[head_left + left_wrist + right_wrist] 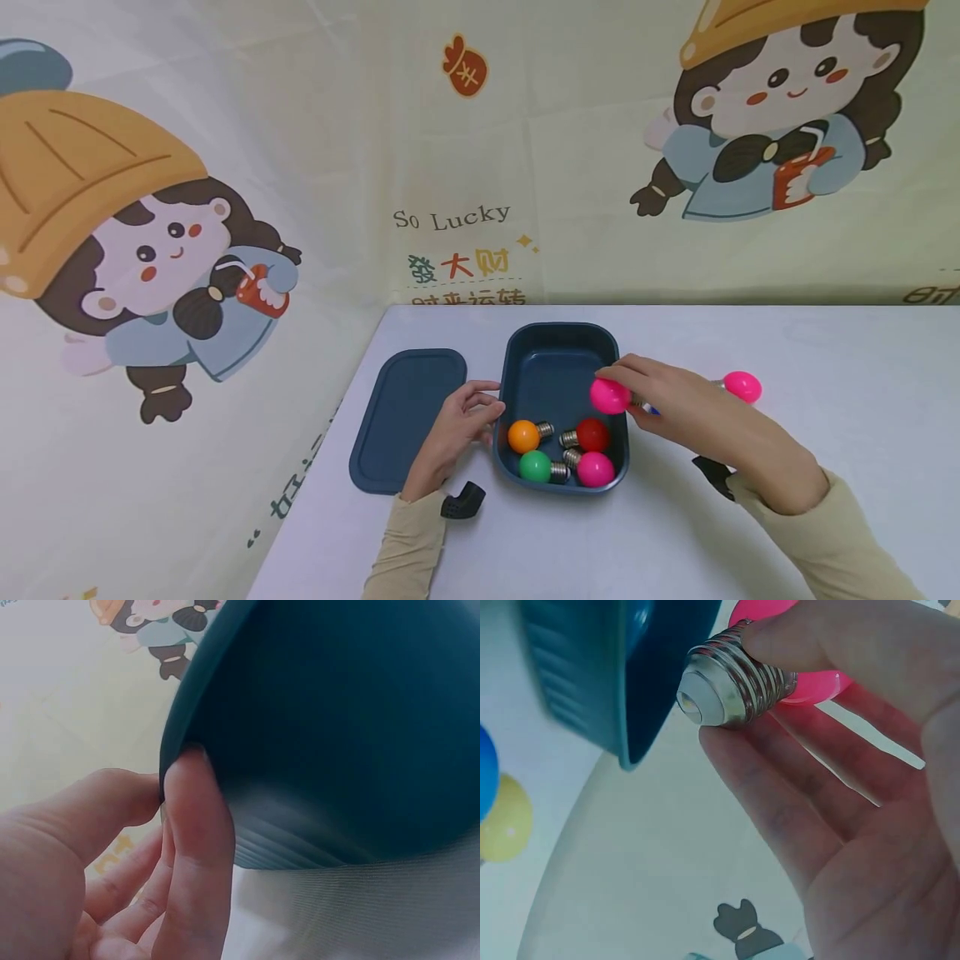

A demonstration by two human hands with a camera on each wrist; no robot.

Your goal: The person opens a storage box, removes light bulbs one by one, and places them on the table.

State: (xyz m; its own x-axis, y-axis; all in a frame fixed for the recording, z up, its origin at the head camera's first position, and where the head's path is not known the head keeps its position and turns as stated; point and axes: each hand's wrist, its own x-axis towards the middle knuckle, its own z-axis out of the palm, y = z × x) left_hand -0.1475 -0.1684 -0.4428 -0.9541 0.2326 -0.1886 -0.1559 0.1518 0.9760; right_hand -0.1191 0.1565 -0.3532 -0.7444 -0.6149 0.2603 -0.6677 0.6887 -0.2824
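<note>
In the head view a dark blue box stands on the white table with several light bulbs in its near half: an orange bulb, a green bulb, a red bulb and a pink bulb. My left hand is at its left side, thumb and finger pinching the rim. Over the right rim my right hand holds another pink bulb, gripping the silver screw base between thumb and fingers.
A flat dark blue lid lies left of the box. Right of my right hand rests one more pink bulb. A blue bulb and a yellow bulb show in the right wrist view. Behind the table hangs a cartoon-printed cloth.
</note>
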